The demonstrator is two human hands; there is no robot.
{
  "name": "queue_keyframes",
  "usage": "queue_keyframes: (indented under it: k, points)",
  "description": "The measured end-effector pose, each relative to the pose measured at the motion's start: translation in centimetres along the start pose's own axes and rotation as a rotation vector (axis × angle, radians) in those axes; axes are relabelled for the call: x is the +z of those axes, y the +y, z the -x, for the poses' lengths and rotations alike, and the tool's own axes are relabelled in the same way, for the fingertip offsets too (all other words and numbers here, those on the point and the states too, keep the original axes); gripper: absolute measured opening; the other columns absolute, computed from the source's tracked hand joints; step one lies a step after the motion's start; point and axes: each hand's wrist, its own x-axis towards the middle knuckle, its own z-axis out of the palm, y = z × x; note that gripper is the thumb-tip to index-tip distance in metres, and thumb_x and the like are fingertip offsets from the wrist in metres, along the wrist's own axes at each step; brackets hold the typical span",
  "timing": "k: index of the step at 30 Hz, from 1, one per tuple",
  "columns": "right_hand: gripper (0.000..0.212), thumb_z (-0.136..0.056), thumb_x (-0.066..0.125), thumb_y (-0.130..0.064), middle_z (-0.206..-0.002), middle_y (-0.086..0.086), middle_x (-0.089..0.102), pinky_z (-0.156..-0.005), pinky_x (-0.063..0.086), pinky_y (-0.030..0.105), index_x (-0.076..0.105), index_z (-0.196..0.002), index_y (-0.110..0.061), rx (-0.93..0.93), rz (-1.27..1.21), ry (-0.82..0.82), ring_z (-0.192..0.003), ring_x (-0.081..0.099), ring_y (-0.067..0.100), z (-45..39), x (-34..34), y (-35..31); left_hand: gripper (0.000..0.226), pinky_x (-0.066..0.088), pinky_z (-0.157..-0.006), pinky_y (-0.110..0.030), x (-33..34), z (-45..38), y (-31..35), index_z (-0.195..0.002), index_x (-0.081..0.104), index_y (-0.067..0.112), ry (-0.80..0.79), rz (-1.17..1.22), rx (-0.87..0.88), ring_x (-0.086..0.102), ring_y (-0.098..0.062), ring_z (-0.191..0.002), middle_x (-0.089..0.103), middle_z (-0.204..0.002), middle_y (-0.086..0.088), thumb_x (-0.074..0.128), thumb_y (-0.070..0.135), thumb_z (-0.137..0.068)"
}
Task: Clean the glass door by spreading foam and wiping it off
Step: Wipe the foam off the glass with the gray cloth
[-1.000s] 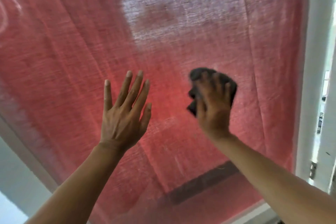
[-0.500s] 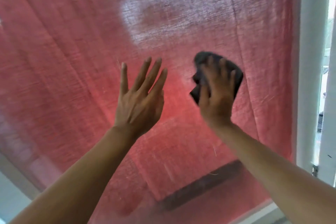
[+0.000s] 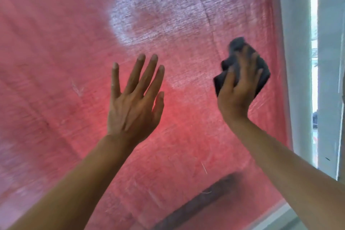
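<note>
Nearest, two bare forearms reach up toward the pane. Its fingers straight and spread, the left hand (image 3: 133, 102) holds nothing, flat toward the glass door (image 3: 56, 43). The right hand (image 3: 238, 91) grips a bunched dark cloth (image 3: 240, 63) against the glass near the white door frame (image 3: 296, 61). Behind the pane hangs a red woven curtain (image 3: 46, 136). A whitish foam haze (image 3: 149, 11) covers the upper middle, so by my reckoning wiping is underway, with that patch left. No writing or brand is readable.
</note>
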Motion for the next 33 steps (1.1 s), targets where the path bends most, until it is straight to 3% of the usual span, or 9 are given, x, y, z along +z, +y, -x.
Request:
queue_keyframes:
  k: [3,10,12,16,18,24,26,31,33]
  points:
    - [0.041,-0.106,0.047,-0.013,-0.158,0.007,0.045,-0.127,0.008,0.048,0.052,-0.146,-0.017,0.166,-0.006,0.064,-0.154,0.027,0.031,-1.2,0.6,-1.0,0.048,0.003,-0.124,-0.065,0.2,0.0,0.1,-0.153,0.046,0.009,0.008,0.001,-0.013,0.024,-0.03,-0.156,0.031,-0.166,-0.008,0.046,0.025,-0.107]
    - [0.036,-0.109,0.04,-0.021,-0.152,0.002,0.052,-0.125,0.014,0.055,0.063,-0.137,-0.014,-0.558,-0.034,-0.382,-0.151,0.033,0.029,3.7,-0.1,-2.1,0.047,0.004,-0.123,-0.067,0.5,-0.5,0.4,-0.15,0.05,0.01,0.045,-0.009,-0.026,0.027,-0.029,-0.155,0.036,-0.164,-0.009,0.047,0.023,-0.105]
    - [0.036,-0.107,0.043,-0.018,-0.152,0.003,0.051,-0.125,0.014,0.054,0.062,-0.137,-0.013,-0.485,-0.023,-0.31,-0.15,0.035,0.031,2.0,-0.2,-0.8,0.047,0.004,-0.123,-0.066,0.4,-0.5,0.4,-0.151,0.049,0.01,0.039,-0.003,-0.024,0.027,-0.03,-0.155,0.036,-0.164,-0.009,0.048,0.023,-0.105]
    - [0.037,-0.105,0.049,-0.01,-0.156,0.006,0.047,-0.127,0.011,0.056,0.058,-0.141,-0.013,-0.02,-0.03,-0.031,-0.153,0.029,0.032,-1.6,0.0,0.6,0.048,0.002,-0.123,-0.067,0.2,-0.6,0.5,-0.152,0.048,0.01,0.023,0.003,-0.021,0.026,-0.031,-0.155,0.035,-0.164,-0.009,0.049,0.023,-0.105]
    - [0.038,-0.105,0.049,-0.01,-0.157,0.006,0.047,-0.128,0.009,0.054,0.057,-0.142,-0.013,-0.004,-0.026,-0.034,-0.154,0.027,0.03,-1.4,0.2,0.1,0.048,0.003,-0.122,-0.069,0.3,-0.9,0.9,-0.152,0.048,0.01,0.017,0.013,-0.027,0.026,-0.032,-0.155,0.034,-0.164,-0.01,0.049,0.023,-0.105]
    - [0.037,-0.11,0.039,-0.021,-0.156,-0.001,0.045,-0.124,0.015,0.055,0.055,-0.144,-0.019,-0.629,0.035,-0.399,-0.153,0.03,0.027,0.6,-2.2,2.8,0.048,0.009,-0.122,-0.07,2.0,-4.6,3.8,-0.151,0.048,0.007,-0.01,0.05,0.049,0.024,-0.032,-0.155,0.031,-0.165,-0.011,0.048,0.022,-0.106]
    - [0.037,-0.108,0.041,-0.02,-0.156,0.0,0.046,-0.125,0.013,0.051,0.055,-0.142,-0.02,-0.501,0.048,-0.333,-0.153,0.029,0.025,-0.5,-3.3,5.2,0.049,0.007,-0.122,-0.07,2.6,-5.1,4.5,-0.153,0.046,0.008,-0.037,0.031,0.068,0.021,-0.031,-0.156,0.03,-0.166,-0.01,0.045,0.025,-0.107]
    - [0.038,-0.105,0.047,-0.009,-0.157,0.01,0.046,-0.127,0.012,0.054,0.055,-0.143,-0.012,0.184,0.042,0.021,-0.153,0.028,0.03,-1.5,-3.9,7.2,0.05,0.002,-0.124,-0.067,3.1,-5.0,4.3,-0.155,0.042,0.01,-0.051,-0.006,0.088,0.018,-0.028,-0.157,0.028,-0.167,-0.008,0.041,0.03,-0.109]
    - [0.039,-0.105,0.047,-0.012,-0.157,0.011,0.046,-0.126,0.013,0.057,0.056,-0.143,-0.01,0.177,0.019,0.019,-0.153,0.027,0.033,-1.1,-3.1,5.6,0.051,0.002,-0.124,-0.067,3.2,-5.0,4.3,-0.155,0.042,0.011,-0.046,-0.008,0.083,0.018,-0.027,-0.158,0.028,-0.168,-0.007,0.041,0.03,-0.109]
